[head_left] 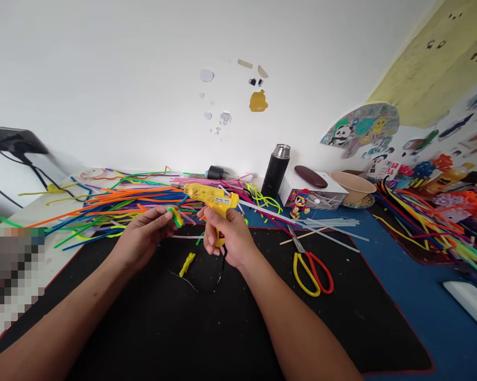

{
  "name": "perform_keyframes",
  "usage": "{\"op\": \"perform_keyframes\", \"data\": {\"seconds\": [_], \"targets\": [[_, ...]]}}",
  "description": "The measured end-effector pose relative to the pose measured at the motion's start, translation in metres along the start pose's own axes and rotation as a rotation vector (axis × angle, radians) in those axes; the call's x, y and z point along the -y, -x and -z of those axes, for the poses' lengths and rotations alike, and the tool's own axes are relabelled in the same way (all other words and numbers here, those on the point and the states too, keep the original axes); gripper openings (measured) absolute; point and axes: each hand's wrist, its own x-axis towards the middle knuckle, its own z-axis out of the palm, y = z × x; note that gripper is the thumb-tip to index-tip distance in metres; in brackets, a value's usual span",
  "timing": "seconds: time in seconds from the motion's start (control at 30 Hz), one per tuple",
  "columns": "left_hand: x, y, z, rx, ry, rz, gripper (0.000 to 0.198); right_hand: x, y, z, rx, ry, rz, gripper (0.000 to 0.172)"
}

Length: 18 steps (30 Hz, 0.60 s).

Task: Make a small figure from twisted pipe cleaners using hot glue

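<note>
A small yellow and green pipe-cleaner piece (176,217) is pinched in the fingertips of my left hand (145,235). My right hand (230,235) is wrapped round the handle of a yellow glue gun (206,196), whose nozzle points left, above and just right of that piece. A glue stick sticks out of the gun's back. On the black mat (174,338), below and between my hands, lies a twisted yellow pipe-cleaner piece (187,264) beside a thin dark cord.
Scissors (313,272) with yellow and red handles lie on the right of the mat. Behind are colourful pipe cleaners (115,198), a black flask (277,172), a small figurine (300,203), clear glue sticks (333,222) and a beige bowl (353,185). More pipe cleaners lie at right.
</note>
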Motion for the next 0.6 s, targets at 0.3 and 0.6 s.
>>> {"op": "perform_keyframes", "data": {"seconds": [0.3, 0.6], "targets": [[0.000, -0.001, 0.002, -0.005, 0.028, -0.022, 0.030, -0.002, -0.001, 0.001, 0.031, -0.073, 0.025, 0.034], [-0.011, -0.001, 0.002, -0.049, 0.120, -0.128, 0.032, -0.001, 0.001, -0.001, -0.052, 0.087, 0.063, 0.039]]}}
